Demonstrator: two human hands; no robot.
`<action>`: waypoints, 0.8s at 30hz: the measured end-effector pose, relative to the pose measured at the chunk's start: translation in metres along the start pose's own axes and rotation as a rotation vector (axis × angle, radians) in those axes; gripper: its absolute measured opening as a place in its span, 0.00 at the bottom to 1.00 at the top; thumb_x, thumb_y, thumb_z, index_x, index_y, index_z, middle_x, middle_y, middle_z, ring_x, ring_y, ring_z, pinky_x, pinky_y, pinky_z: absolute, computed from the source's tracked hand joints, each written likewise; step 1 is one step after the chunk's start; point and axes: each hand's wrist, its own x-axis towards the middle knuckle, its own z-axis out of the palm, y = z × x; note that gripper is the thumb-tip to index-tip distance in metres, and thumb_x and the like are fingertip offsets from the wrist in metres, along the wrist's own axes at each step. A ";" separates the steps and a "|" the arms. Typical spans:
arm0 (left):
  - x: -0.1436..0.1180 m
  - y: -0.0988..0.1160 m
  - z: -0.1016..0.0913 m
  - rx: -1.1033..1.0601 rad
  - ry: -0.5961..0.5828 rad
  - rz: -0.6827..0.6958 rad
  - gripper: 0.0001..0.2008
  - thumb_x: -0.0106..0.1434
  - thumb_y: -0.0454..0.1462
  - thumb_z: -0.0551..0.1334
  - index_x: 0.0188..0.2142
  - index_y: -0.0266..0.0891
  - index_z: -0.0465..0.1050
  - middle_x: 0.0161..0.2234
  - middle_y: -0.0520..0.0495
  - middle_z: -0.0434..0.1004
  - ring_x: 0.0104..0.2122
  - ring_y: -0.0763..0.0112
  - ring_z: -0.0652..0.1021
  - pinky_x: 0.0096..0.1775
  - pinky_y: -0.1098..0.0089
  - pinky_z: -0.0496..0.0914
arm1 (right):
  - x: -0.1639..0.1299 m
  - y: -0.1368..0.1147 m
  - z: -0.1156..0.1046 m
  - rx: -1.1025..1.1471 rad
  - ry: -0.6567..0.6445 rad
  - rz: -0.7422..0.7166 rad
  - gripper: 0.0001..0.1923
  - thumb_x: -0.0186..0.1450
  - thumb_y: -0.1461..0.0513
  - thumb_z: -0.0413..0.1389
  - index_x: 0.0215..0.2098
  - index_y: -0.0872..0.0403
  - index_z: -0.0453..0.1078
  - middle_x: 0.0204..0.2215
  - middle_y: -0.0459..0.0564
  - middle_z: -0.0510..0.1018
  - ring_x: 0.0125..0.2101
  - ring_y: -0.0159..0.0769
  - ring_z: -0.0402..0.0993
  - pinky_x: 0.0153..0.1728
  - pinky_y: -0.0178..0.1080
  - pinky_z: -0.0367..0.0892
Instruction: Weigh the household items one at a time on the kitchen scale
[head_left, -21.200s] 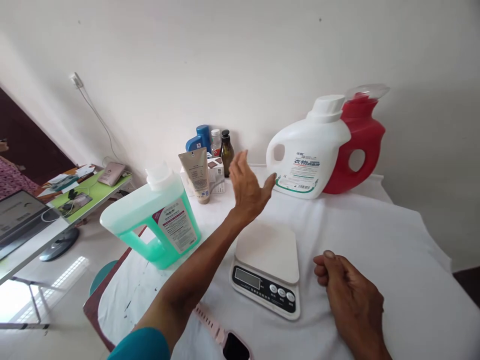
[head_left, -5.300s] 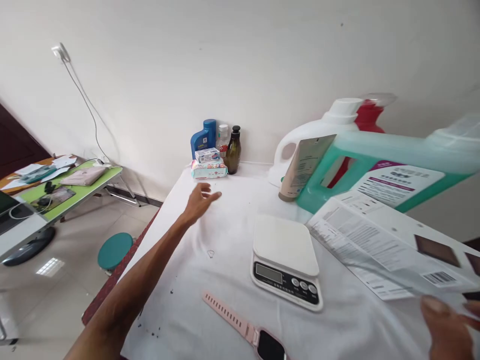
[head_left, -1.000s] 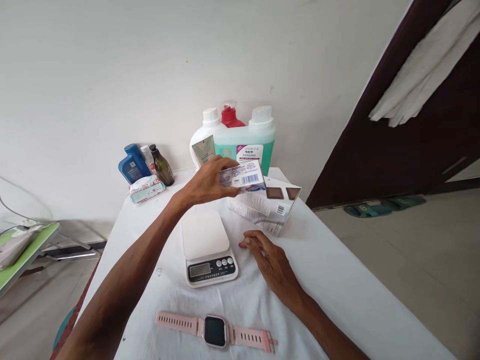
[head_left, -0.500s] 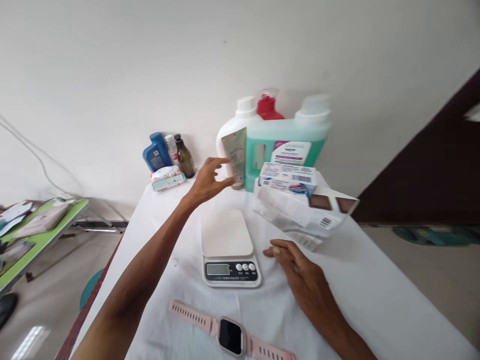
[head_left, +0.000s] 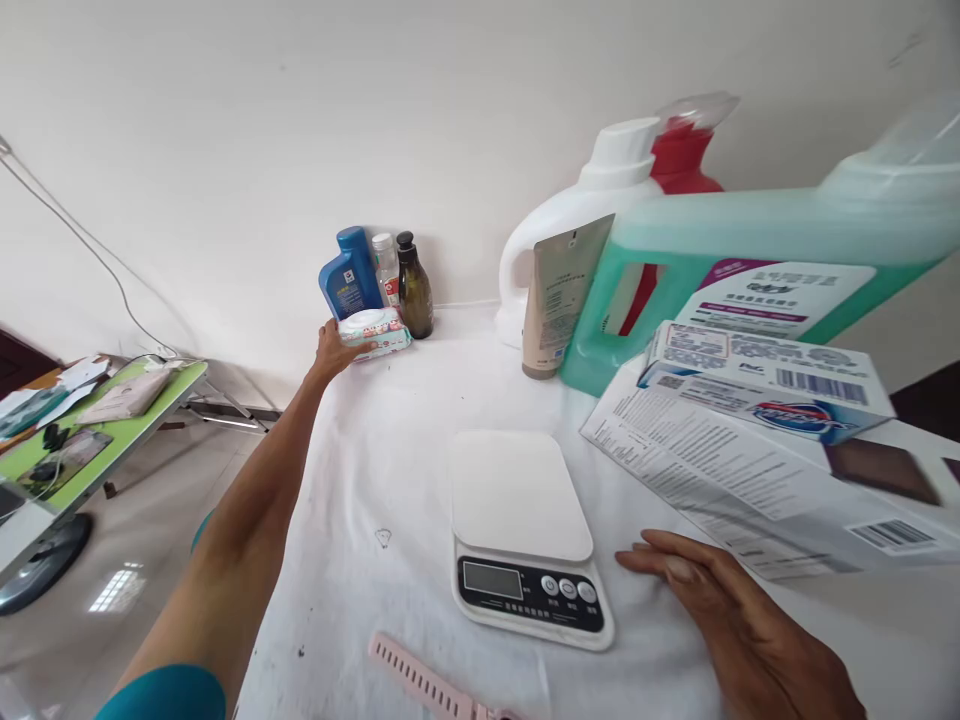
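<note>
My left hand (head_left: 335,347) reaches to the far left of the table and grips the left end of a pack of wet wipes (head_left: 386,340), thumb along its front side. The pack lies flat, white lid up, before a blue bottle (head_left: 349,275), a small clear bottle (head_left: 385,265) and a dark green pump-style bottle (head_left: 416,290). My right hand (head_left: 742,620) is open, fingers stretched out and nothing in them, just right of a white kitchen scale (head_left: 521,495). No object sits on the scale's platform, and its display looks blank.
A pink watch strap (head_left: 424,680) lies at the near edge. On the right stand a beige tube (head_left: 559,300), a white jug (head_left: 585,200), a green jug (head_left: 735,230) and a red bottle (head_left: 682,160). A toothpaste box (head_left: 765,375) rests on a larger white box (head_left: 712,470).
My left hand has moved from beside the beige tube to the wipes pack at the left and taken hold of it. The view has shifted; my right hand stays beside the scale.
</note>
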 end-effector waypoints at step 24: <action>-0.086 -0.004 -0.017 -0.449 -0.077 -0.051 0.33 0.44 0.52 0.76 0.44 0.39 0.69 0.43 0.43 0.78 0.42 0.55 0.80 0.41 0.58 0.75 | -0.009 -0.015 0.000 0.086 -0.013 -0.059 0.26 0.68 0.36 0.47 0.46 0.44 0.73 0.44 0.47 0.86 0.46 0.47 0.80 0.41 0.43 0.71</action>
